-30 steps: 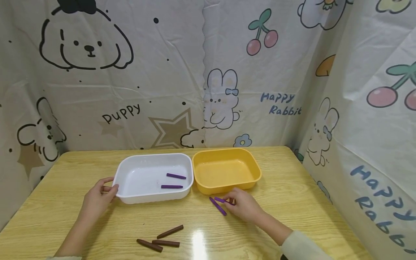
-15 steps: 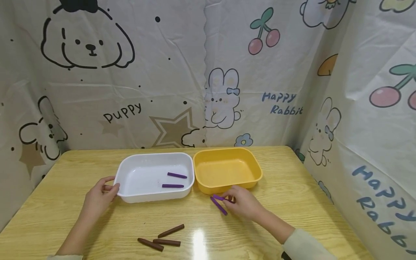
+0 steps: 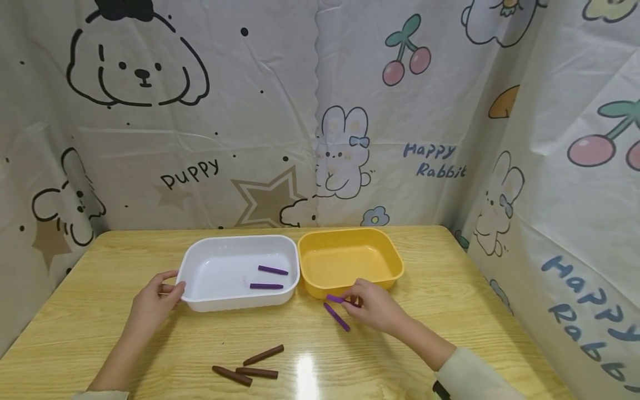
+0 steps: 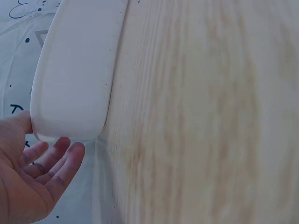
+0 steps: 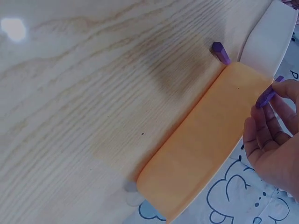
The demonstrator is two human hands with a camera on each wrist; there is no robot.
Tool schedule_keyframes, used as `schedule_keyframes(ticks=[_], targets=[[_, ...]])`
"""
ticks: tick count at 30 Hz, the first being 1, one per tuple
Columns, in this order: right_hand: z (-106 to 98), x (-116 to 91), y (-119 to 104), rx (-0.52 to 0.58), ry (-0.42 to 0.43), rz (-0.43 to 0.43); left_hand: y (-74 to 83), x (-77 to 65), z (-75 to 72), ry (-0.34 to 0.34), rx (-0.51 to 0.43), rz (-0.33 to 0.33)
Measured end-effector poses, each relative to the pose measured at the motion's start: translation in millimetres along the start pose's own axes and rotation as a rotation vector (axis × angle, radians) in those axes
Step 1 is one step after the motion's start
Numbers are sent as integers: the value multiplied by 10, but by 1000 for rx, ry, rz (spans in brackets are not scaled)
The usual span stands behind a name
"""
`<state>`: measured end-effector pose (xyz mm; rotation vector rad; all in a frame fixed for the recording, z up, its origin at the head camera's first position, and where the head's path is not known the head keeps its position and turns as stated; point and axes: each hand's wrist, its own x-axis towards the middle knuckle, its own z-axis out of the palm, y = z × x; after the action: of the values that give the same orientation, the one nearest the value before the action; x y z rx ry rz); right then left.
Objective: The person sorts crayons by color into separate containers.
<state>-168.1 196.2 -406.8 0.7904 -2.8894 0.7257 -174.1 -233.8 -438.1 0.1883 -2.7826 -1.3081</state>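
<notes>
My left hand [image 3: 154, 304] grips the near left corner of a white plastic tray [image 3: 237, 304], thumb at the rim and fingers against the end wall. Two purple crayons [image 3: 266, 286] lie inside it, toward its right side. Between thumb and fingertips my right hand [image 3: 376, 306] pinches another purple crayon [image 3: 335, 298], just in front of the yellow tray [image 3: 320, 290]. In the right wrist view this crayon [image 5: 265, 97] is raised to the height of the yellow tray's rim. One more purple crayon [image 3: 336, 316] lies on the table below the hand.
Three brown crayons [image 3: 263, 354] lie near the front of the wooden table [image 3: 430, 289]. The two trays stand side by side toward the back. A printed cloth [image 3: 260, 100] hangs behind the table and along both sides.
My right hand has lifted its purple crayon off the table and moved slightly up toward the yellow tray, away from the crayon left lying there. The left hand keeps its place.
</notes>
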Motion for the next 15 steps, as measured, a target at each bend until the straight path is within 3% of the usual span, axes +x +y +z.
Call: schedule_keyframes(ticks=[15], targets=[[-50, 147, -128, -39, 10, -46, -37, 25, 11, -5, -3, -12]])
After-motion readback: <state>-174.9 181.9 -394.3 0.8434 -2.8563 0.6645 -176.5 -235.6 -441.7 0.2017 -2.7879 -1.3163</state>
